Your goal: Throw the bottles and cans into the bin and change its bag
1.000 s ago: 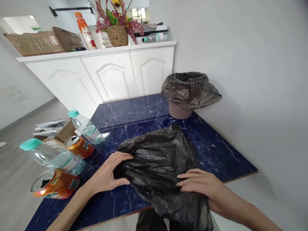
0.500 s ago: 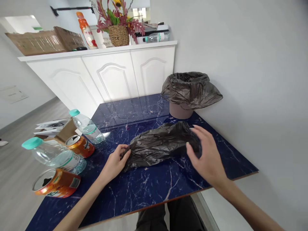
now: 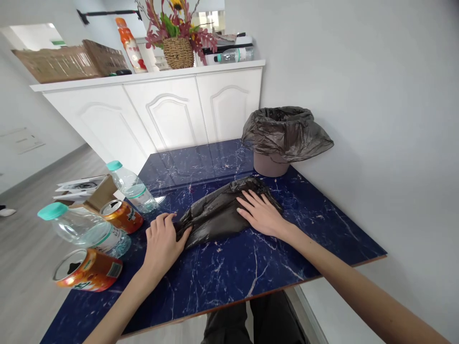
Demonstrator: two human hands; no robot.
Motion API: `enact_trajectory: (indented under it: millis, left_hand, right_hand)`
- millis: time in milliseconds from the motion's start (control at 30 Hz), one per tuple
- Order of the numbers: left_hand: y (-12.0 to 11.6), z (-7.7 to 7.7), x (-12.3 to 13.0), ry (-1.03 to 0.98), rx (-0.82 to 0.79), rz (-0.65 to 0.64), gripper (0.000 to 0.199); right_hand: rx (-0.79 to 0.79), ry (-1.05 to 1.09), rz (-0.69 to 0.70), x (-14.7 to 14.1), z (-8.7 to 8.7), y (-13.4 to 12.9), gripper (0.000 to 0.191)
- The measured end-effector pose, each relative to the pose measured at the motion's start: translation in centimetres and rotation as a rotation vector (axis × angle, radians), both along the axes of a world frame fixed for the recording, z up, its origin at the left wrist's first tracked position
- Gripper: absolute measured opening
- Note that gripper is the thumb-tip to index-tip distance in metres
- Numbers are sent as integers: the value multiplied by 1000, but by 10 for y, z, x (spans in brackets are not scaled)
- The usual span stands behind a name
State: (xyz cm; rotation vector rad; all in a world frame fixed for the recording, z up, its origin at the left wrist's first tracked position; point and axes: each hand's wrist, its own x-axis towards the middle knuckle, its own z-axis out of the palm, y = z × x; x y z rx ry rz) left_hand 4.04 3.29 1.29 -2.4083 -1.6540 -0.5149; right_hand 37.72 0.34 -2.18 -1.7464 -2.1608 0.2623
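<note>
A crumpled black plastic bag (image 3: pixel 218 215) lies stretched across the blue marbled table (image 3: pixel 215 282). My right hand (image 3: pixel 260 212) rests flat on the bag's right part, fingers spread. At the bag's left end is my left hand (image 3: pixel 163 239), palm down, its thumb against the plastic and its fingers curled, with the bag's end between thumb and fingers. Behind my right hand stands a brownish bin (image 3: pixel 270 165) lined with another black bag (image 3: pixel 287 136), its mouth open.
Along the table's left side stand two water bottles (image 3: pixel 131 186) (image 3: pixel 86 231), two orange cans (image 3: pixel 122 216) (image 3: pixel 89 270) and a cardboard box (image 3: pixel 100 193). White cabinets (image 3: pixel 168 114) are behind the table, and a wall (image 3: pixel 376 119) rises on the right.
My right hand has moved left and now lies flat on the bag. My left hand has shifted left and turned palm down. The bag looks flatter and its right end has drawn in.
</note>
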Motion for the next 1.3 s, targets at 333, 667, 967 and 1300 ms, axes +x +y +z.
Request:
enact_trajectory:
  millis: [333,667,967,1300]
  left_hand:
    - [-37,46,-6,-543,-763,-109,47]
    - [-87,91,34,-501,-487,-662,44]
    - [-39,16,49,129,-271,-669,70]
    - [-34,-5,56,156,-261,-585,76]
  right_hand:
    - [102,205,242,-39,32,-58,112]
    - [-405,1439,-278,-79,43,-82,55]
    - [26,954,-318,-25,43,-64,72]
    - [-49,53,126,-28,20,-81,106]
